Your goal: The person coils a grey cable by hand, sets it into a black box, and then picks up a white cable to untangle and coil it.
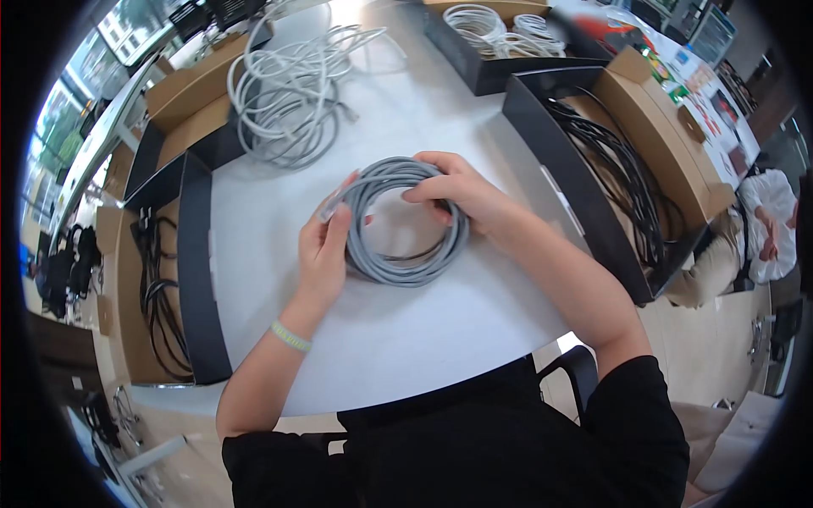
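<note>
A grey network cable [373, 251], wound into a round coil, is held between my two hands over the white table [364, 356]. My left hand [326, 241] closes on the coil's left side, its thumb and fingers pinching the strands near what looks like a clear plug end [329, 208]. At the upper right of the coil, my right hand [457, 190] grips the loops, with the thumb reaching into the ring and the fingers around the outside. Beyond the coil lies a loose tangle of white and grey cables [292, 93].
On the right, an open black box [550, 169] contains black cables [622, 178]. Another box [491, 76] at the back holds coiled white cables [478, 30]. To the left, one box [196, 279] has black power cords [155, 288]; behind it stands another open box [190, 127]. A person [766, 224] sits at far right.
</note>
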{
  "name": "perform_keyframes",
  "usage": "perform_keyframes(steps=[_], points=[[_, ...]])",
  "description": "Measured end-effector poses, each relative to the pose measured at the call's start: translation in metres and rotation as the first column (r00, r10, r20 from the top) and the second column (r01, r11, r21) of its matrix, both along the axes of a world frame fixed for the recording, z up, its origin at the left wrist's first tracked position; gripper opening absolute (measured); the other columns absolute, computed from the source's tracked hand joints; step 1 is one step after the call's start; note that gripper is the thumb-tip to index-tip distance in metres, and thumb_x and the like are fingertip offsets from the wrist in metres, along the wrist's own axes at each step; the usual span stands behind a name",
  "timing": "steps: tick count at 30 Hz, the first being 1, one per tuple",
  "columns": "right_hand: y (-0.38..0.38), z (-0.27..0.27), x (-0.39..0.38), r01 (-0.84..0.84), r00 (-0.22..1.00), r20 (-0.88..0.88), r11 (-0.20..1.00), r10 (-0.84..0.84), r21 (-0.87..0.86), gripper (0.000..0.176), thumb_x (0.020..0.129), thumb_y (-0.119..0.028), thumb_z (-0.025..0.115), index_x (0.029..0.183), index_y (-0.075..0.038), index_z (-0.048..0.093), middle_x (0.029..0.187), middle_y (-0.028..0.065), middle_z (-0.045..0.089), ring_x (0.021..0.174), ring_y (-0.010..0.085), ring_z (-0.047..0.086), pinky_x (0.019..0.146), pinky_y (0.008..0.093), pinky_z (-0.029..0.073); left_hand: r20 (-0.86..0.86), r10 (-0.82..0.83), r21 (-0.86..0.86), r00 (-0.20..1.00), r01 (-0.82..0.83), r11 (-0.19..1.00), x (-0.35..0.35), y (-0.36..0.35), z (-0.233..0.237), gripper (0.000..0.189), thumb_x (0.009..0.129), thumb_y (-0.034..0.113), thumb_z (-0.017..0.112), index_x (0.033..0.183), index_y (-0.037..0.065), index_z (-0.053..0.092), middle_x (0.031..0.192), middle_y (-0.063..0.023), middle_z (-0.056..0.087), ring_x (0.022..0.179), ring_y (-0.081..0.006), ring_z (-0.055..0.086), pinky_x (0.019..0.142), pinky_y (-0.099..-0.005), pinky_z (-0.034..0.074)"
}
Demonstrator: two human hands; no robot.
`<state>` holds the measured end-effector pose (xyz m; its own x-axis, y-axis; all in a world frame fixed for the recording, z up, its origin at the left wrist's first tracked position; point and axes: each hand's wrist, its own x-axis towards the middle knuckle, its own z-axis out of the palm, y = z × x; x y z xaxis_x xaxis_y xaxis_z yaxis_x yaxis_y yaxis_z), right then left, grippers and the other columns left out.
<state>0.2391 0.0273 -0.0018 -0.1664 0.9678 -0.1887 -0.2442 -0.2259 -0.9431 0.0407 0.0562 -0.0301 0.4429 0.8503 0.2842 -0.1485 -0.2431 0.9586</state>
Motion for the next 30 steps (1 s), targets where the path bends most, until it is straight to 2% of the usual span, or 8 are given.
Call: perform_keyframes(steps=[3,13,16,18,22,25,28,30], points=[[-0.004,0.005,-0.002,-0.027,0.999,0.036,0.999,0.026,0.022,0.022,0.066,-0.01,0.065,0.082,-0.002,0.052,0.059,0.0009,0.049,0.042,0.0067,0.042,0.04,0.0197,0.03,0.084,-0.005,-0.244,0.996,0.025,0.97,-0.001,0.0,0.007,0.049,0.093,0.037,0.031,0.115,-0.005,0.045,0.102,-0.0141,0.057,0.082,-0.0193,0.061,0.071,-0.0283,0.05],[-0.008,0.011,-0.01,-0.078,0.993,0.095,0.997,0.076,0.017,0.025,0.067,-0.011,0.065,0.085,-0.001,0.052,0.061,0.0005,0.051,0.042,0.0059,0.042,0.04,0.019,0.03,0.106,0.043,-0.516,0.993,0.018,0.856,-0.003,0.008,0.017,0.035,0.091,0.031,0.04,0.107,0.002,0.05,0.079,-0.0077,0.061,0.057,-0.0141,0.061,0.047,-0.0217,0.049],[-0.011,0.012,-0.013,-0.084,0.99,0.122,0.994,0.075,0.071,0.031,0.067,-0.01,0.066,0.094,0.0,0.053,0.062,0.0003,0.051,0.043,0.0054,0.042,0.04,0.0188,0.031,0.157,0.034,-0.5,0.987,0.049,0.865,-0.002,0.007,0.018,0.028,0.089,0.024,0.045,0.109,0.004,0.049,0.075,-0.0065,0.061,0.054,-0.013,0.06,0.045,-0.0209,0.048],[-0.014,0.013,-0.014,-0.029,0.998,0.064,0.988,0.02,0.149,0.047,0.068,-0.008,0.065,0.112,-0.003,0.05,0.062,-0.0007,0.051,0.045,0.0051,0.042,0.041,0.0184,0.031,0.14,-0.056,-0.528,0.989,0.122,0.841,-0.005,0.013,0.016,0.025,0.088,0.018,0.046,0.108,0.003,0.05,0.076,-0.0085,0.061,0.053,-0.0131,0.059,0.045,-0.0201,0.048],[-0.012,0.008,-0.015,-0.01,0.998,0.068,0.975,-0.005,0.222,0.055,0.069,-0.006,0.064,0.122,-0.008,0.048,0.065,-0.0008,0.052,0.047,0.0049,0.041,0.042,0.0182,0.032,0.114,-0.108,-0.507,0.988,0.151,0.849,-0.01,0.019,0.011,0.024,0.089,0.016,0.045,0.107,0.001,0.05,0.076,-0.0098,0.061,0.054,-0.0129,0.059,0.048,-0.0193,0.049],[-0.008,0.006,-0.015,-0.011,0.994,0.108,0.986,-0.007,0.166,0.051,0.071,-0.003,0.061,0.12,-0.005,0.049,0.068,0.0003,0.055,0.042,0.0042,0.04,0.038,0.0177,0.03,0.052,-0.143,-0.349,0.988,0.152,0.925,-0.013,0.024,0.008,0.029,0.088,0.019,0.047,0.107,-0.002,0.049,0.078,-0.0123,0.06,0.062,-0.015,0.059,0.057,-0.0233,0.051],[-0.007,0.005,-0.014,0.074,0.993,0.078,0.982,-0.088,0.173,0.043,0.071,-0.004,0.062,0.113,-0.004,0.055,0.069,0.0003,0.056,0.043,0.0038,0.04,0.038,0.0177,0.03,0.153,-0.291,-0.355,0.944,0.327,0.876,-0.016,0.026,0.004,0.038,0.085,0.024,0.052,0.11,-0.003,0.047,0.09,-0.0135,0.058,0.078,-0.0156,0.058,0.069,-0.0271,0.049],[-0.006,0.004,-0.012,0.102,0.992,0.054,0.986,-0.11,0.134,0.041,0.07,-0.006,0.063,0.111,-0.007,0.058,0.07,-0.0017,0.055,0.048,0.0046,0.042,0.044,0.0176,0.034,-0.133,-0.171,-0.045,0.976,0.166,0.985,-0.013,0.022,0.001,0.044,0.08,0.023,0.056,0.113,-0.005,0.045,0.104,-0.013,0.053,0.089,-0.0155,0.054,0.077,-0.0292,0.045]])
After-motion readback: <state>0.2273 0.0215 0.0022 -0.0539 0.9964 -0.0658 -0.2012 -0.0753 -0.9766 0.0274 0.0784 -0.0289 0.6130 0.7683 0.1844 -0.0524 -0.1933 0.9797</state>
